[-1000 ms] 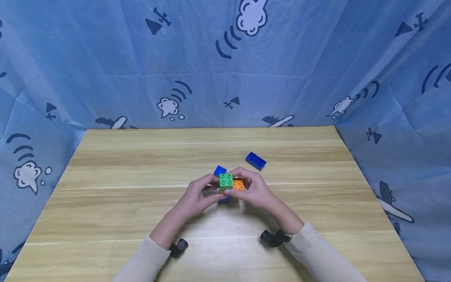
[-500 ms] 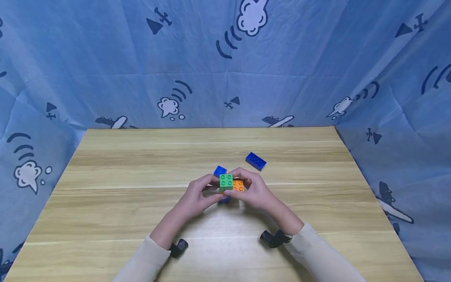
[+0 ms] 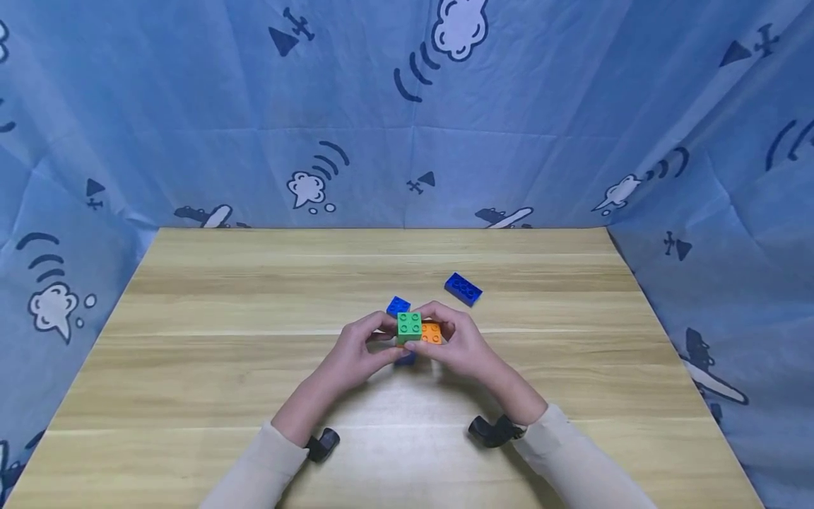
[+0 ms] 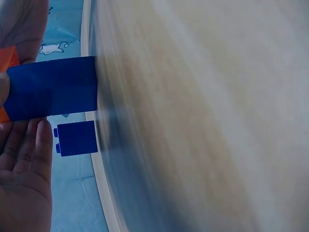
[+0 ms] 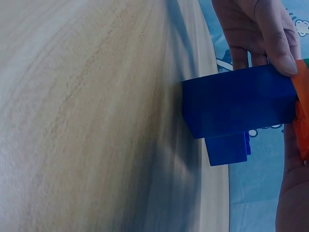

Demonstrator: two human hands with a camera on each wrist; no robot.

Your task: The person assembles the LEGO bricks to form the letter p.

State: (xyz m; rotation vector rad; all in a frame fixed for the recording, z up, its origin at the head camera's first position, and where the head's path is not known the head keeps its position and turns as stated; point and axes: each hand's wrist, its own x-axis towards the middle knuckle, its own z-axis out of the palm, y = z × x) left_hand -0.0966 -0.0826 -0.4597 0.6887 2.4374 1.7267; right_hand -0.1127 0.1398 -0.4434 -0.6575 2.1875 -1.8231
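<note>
In the head view a stack of toy building bricks stands between both hands. A green brick (image 3: 409, 324) tops it, and an orange brick (image 3: 432, 333) shows beneath, sticking out to the right. Below that is a tall blue part (image 5: 239, 101), its lower end right at the tabletop. My left hand (image 3: 356, 353) pinches the stack from the left, thumb in front and fingers behind. From the right, my right hand (image 3: 463, 344) grips it too, thumb at the green brick's lower front edge. The hands hide much of the orange layer.
Just behind the stack sits a small blue brick (image 3: 398, 305). A longer blue brick (image 3: 463, 289) lies farther back to the right. The wooden table (image 3: 254, 304) ends at a blue patterned curtain (image 3: 356, 85) at the back and sides.
</note>
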